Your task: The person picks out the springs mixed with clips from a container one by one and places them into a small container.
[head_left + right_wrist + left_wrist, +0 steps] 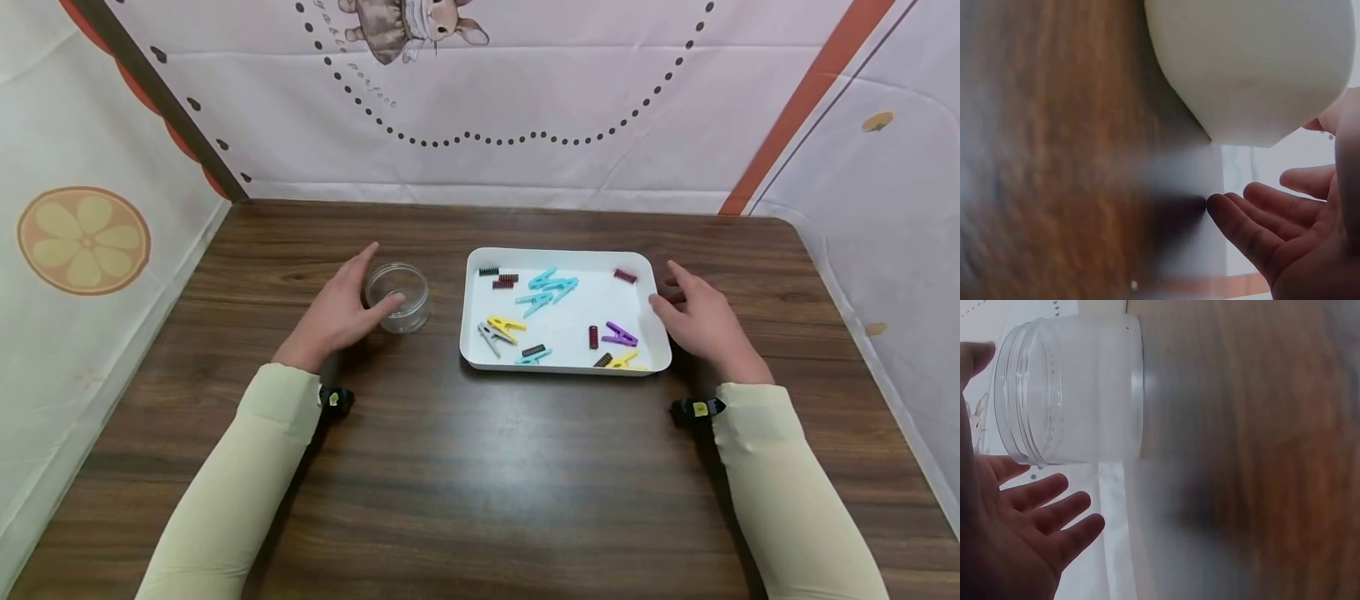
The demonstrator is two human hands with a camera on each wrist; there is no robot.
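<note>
My left hand [337,308] spreads around the left side of a clear round jar [411,287], its thumb reaching over the near part of the rim. In the left wrist view the jar [1085,387] stands upright with a threaded, uncovered mouth, the fingers extended behind it. At the right end of a white tray [570,312], my right hand [705,321] has its thumb close to the rim and its fingers loosely extended. The tray holds light blue clothespins [558,285], a purple clothespin [621,335], yellow and grey ones, and several dark coil springs [593,337].
The brown wooden table [480,483] extends in front of the tray and jar. A white printed cloth [525,100] hangs along the back edge, with similar cloth on the left and right sides. Black straps with small devices [337,401] sit on both wrists.
</note>
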